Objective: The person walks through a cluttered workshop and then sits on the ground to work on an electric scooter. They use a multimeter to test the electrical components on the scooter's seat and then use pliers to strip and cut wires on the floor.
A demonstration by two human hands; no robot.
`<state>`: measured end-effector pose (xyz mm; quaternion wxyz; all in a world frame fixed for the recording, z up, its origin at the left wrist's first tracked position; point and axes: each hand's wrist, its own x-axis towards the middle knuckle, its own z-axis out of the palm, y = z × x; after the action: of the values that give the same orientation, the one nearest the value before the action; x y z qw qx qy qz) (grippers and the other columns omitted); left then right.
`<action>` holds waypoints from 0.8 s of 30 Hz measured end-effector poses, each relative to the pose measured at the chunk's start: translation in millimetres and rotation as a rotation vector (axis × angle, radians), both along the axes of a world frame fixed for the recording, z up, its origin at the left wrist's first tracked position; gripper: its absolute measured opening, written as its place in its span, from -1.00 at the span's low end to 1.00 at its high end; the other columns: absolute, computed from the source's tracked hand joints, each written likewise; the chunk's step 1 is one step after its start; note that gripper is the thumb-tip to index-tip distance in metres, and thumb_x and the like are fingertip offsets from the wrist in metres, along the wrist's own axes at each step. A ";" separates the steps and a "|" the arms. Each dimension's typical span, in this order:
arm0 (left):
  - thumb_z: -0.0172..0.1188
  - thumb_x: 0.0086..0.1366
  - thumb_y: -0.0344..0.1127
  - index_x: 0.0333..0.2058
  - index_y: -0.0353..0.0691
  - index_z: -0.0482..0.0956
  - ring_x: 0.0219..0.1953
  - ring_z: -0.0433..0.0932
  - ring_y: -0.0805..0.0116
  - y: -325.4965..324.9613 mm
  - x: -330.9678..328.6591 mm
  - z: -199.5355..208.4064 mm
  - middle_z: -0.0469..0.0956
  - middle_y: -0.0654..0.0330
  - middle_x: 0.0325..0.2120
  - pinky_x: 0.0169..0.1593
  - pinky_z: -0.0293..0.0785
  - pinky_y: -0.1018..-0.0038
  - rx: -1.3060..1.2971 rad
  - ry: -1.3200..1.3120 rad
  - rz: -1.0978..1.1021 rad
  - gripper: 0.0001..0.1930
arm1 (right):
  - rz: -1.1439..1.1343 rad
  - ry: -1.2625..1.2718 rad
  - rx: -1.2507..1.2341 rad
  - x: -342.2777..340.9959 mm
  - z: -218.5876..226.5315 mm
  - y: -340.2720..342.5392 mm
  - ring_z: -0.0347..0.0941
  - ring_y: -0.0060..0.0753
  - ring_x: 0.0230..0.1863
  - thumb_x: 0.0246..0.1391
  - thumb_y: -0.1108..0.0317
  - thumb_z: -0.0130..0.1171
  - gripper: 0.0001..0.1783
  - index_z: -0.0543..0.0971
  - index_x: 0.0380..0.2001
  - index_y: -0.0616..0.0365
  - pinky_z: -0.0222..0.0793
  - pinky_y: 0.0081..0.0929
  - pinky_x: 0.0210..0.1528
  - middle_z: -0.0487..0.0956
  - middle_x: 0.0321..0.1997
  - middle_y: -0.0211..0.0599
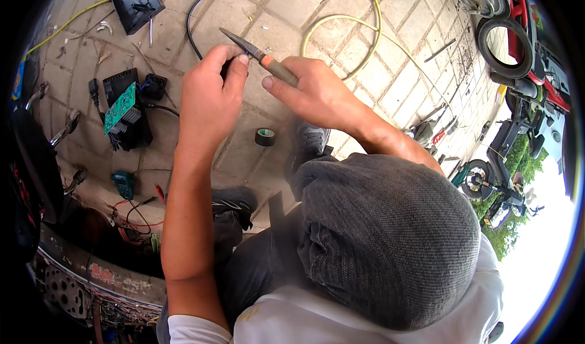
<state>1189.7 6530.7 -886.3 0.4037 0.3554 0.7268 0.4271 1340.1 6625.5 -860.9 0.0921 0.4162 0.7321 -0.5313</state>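
My right hand (pixel 320 94) is wrapped round the handle of a knife (pixel 277 70), orange and olive, its dark pointed blade aimed up and left. My left hand (pixel 210 97) is closed, thumb and forefinger pinched beside the blade. A small dark bluish bit shows at those fingertips, too small to name. Behind my left hand runs a black cable (pixel 190 24); whether the hand holds it is hidden. Below and between the hands, a roll of black tape (pixel 264 137) lies on the paving.
Left lie a green circuit board (pixel 120 108) on a black casing, a small fan (pixel 153 86), a black plastic cover (pixel 135 4) and a teal meter (pixel 123 185) with leads. A yellow hose (pixel 379 21) loops ahead. Motorbikes (pixel 503 143) stand right. Dark grey fabric (pixel 390 240) bulges below.
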 end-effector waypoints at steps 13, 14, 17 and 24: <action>0.03 0.27 -0.34 -0.44 -0.36 0.52 -0.58 0.23 0.61 -4.3 -10.0 10.1 0.41 0.35 -0.62 -0.50 0.13 0.57 0.056 -0.582 0.052 -0.80 | -0.237 0.262 -0.978 14.9 9.0 26.1 0.56 -0.35 -0.38 0.19 0.16 0.18 -0.63 0.57 -0.36 0.34 0.51 -0.42 -0.36 0.57 -0.41 -0.12; 0.03 0.27 -0.33 -0.43 -0.36 0.52 -0.57 0.22 0.61 -2.7 -10.0 10.4 0.42 0.35 -0.60 -0.49 0.12 0.58 0.073 -0.656 0.048 -0.80 | -0.292 0.338 -1.120 18.8 6.0 27.4 0.57 -0.31 -0.34 0.20 0.16 0.16 -0.64 0.57 -0.35 0.33 0.53 -0.40 -0.33 0.57 -0.39 -0.08; 0.01 0.32 -0.29 -0.37 -0.36 0.49 -0.54 0.19 0.58 -4.9 -9.7 7.2 0.30 0.34 -0.60 -0.44 0.11 0.57 0.168 -0.836 0.089 -0.78 | -0.494 0.575 -1.414 22.5 -8.5 24.2 0.56 -0.23 -0.21 0.25 0.15 0.07 -0.62 0.55 -0.29 0.34 0.58 -0.30 -0.22 0.54 -0.28 0.01; 0.18 0.33 -0.24 0.00 -0.40 0.52 -0.08 0.47 0.49 -37.0 -22.1 -22.8 0.59 0.17 -0.14 0.07 0.32 0.56 -0.007 -0.465 0.243 -0.62 | -0.392 0.169 -0.805 23.5 -12.5 24.8 0.51 -0.25 -0.13 0.24 0.14 0.07 -0.59 0.50 -0.22 0.39 0.55 -0.27 -0.09 0.50 -0.20 -0.05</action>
<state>1167.6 6493.7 -909.1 0.5070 0.1565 0.6533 0.5400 1363.6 6650.4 -873.4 0.0842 0.4331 0.3799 -0.8130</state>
